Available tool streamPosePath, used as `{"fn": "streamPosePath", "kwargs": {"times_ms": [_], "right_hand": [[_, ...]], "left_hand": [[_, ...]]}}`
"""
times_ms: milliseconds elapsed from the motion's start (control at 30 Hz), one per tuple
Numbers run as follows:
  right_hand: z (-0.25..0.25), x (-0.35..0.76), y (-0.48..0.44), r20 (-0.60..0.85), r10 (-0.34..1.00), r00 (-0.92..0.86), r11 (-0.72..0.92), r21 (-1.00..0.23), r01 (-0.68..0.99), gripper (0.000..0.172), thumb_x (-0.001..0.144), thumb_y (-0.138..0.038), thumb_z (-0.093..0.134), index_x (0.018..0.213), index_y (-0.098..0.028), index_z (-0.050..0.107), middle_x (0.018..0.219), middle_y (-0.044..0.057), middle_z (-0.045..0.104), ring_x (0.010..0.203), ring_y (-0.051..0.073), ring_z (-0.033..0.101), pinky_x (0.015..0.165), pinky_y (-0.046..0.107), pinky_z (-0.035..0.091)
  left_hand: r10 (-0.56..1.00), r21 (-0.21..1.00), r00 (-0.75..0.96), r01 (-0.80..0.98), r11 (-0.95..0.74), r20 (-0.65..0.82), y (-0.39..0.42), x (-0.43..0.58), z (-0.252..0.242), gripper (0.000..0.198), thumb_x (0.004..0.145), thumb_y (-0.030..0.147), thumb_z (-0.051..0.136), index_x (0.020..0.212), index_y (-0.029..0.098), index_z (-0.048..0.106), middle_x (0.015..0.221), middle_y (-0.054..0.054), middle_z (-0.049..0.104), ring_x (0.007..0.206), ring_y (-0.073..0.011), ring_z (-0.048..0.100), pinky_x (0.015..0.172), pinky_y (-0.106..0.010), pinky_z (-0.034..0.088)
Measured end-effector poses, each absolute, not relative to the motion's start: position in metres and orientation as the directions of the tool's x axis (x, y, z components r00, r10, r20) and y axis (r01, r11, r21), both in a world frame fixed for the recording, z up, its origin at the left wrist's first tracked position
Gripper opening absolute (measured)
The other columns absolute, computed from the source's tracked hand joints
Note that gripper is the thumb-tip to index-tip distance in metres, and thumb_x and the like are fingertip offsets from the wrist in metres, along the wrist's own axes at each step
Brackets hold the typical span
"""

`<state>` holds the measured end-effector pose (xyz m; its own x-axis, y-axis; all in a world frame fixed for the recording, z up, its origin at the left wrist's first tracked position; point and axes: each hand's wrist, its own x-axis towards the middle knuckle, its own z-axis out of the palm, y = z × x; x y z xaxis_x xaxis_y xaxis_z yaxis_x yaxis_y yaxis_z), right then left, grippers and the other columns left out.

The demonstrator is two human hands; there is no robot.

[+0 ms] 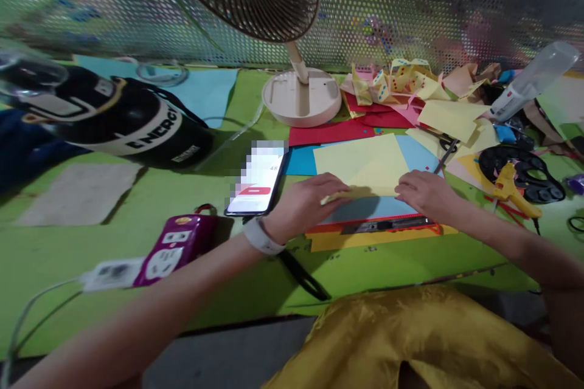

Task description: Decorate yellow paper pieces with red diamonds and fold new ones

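A pale yellow sheet of paper (pixel 360 161) lies in front of me, its near edge turned up in a narrow fold. My left hand (pixel 310 200) pinches the left end of that fold; a light band is on the wrist. At the right end, the curled fingers of my right hand (pixel 426 194) grip the same edge. Beneath the sheet is a light blue surface (pixel 365 211) with a red-orange border. A utility knife (pixel 387 225) rests along its near side, over orange-yellow paper (pixel 337 242). My fingertips are partly hidden.
Left of the paper are a phone (pixel 258 179), a purple power socket (pixel 180 243) and a black bottle (pixel 150 115) lying tilted. A fan (pixel 301 100) stands behind. Paper scraps (pixel 451 118), scissors (pixel 447 149) and a yellow glue gun (pixel 513 191) lie to the right.
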<state>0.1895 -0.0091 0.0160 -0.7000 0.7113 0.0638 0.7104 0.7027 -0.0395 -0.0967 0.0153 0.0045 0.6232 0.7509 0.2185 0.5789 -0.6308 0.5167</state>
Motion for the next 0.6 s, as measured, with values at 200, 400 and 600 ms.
{"fn": "streamPosePath", "kwargs": {"times_ms": [200,400,600], "right_hand": [[0.000,0.182,-0.010,0.087,0.556,-0.826,0.794,0.238,0.560,0.019,0.094,-0.008,0.042,0.093,-0.011,0.062,0.086,0.009,0.063,0.078,0.020,0.053,0.066,0.032,0.034],[0.002,0.183,-0.013,0.078,0.530,-0.844,0.802,0.279,0.529,0.028,0.093,-0.004,0.034,0.097,-0.008,0.062,0.085,0.011,0.061,0.076,0.020,0.049,0.068,0.034,0.032],[0.005,0.181,-0.012,0.012,0.610,-0.793,0.780,0.166,0.603,0.032,0.094,-0.005,0.031,0.097,-0.012,0.063,0.089,0.011,0.062,0.080,0.022,0.050,0.071,0.035,0.031]], "left_hand": [[0.516,0.203,0.795,0.474,-0.857,0.318,0.019,-0.087,-0.015,0.025,0.097,0.025,0.043,0.103,0.019,0.066,0.098,-0.008,0.071,0.087,-0.0188,0.066,0.076,-0.032,0.054],[0.433,0.074,0.850,0.431,-0.899,0.300,0.020,-0.089,-0.017,0.023,0.096,0.017,0.042,0.104,0.017,0.063,0.100,-0.008,0.071,0.089,-0.0192,0.064,0.076,-0.032,0.054],[0.469,0.064,0.847,0.469,-0.881,0.251,0.019,-0.087,-0.020,0.024,0.094,0.011,0.041,0.106,0.016,0.062,0.098,-0.009,0.070,0.087,-0.0208,0.063,0.072,-0.033,0.053]]}}
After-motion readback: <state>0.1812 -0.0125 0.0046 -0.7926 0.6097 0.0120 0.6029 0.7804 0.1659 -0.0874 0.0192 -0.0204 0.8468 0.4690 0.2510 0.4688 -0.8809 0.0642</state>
